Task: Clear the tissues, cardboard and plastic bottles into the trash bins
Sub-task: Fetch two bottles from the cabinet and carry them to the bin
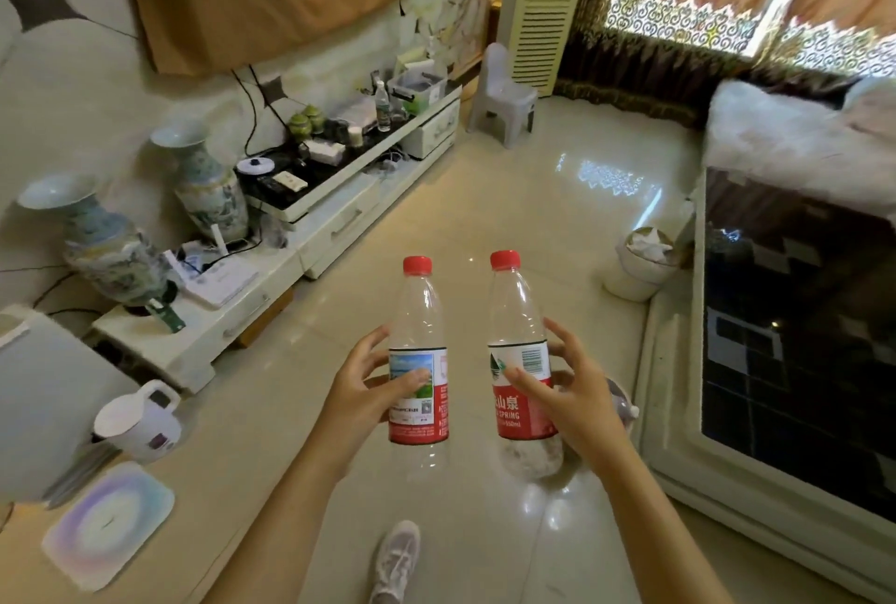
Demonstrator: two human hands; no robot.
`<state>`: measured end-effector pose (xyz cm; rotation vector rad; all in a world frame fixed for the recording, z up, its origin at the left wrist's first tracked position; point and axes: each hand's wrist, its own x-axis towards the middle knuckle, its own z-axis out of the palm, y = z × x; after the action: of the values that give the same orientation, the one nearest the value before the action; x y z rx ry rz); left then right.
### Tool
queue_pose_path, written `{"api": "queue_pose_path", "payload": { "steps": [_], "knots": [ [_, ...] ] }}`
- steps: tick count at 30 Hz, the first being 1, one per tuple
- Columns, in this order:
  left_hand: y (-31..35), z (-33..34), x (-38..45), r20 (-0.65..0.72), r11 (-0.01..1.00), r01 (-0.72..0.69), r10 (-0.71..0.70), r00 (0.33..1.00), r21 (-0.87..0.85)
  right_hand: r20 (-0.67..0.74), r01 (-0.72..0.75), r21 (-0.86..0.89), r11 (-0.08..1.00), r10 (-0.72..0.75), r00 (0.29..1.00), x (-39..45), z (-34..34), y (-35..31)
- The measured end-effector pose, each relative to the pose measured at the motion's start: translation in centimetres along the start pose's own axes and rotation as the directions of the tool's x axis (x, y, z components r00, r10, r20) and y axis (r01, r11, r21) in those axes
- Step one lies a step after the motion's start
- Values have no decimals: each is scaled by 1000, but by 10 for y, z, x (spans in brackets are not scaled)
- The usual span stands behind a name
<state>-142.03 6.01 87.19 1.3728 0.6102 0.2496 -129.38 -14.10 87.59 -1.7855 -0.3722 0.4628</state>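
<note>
Up in the air over the shiny floor [485, 225], two plastic bottles stand straight with red caps on top. The left hand [359, 390] wraps its fingers and thumb around the left bottle [419, 361] at its label. The right hand [567, 385] grips the right bottle [521, 361] the same way. Both bottles look clear inside. A white trash bin [640, 264] full of crumpled tissues sits on the floor ahead, just beside the dark glass table [800, 337] on the right. One white shoe [397, 560] shows below.
</note>
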Motion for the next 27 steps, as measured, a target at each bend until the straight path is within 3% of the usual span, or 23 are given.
{"api": "queue_pose_path", "payload": {
  "steps": [13, 27],
  "knots": [
    [64, 32, 216, 285, 999, 26, -36, 958, 39, -296, -77, 10, 997, 76, 952, 143, -19, -28],
    [108, 136, 435, 420, 995, 23, -62, 905, 97, -400, -93, 31, 995, 98, 911, 345, -93, -14]
  ]
}}
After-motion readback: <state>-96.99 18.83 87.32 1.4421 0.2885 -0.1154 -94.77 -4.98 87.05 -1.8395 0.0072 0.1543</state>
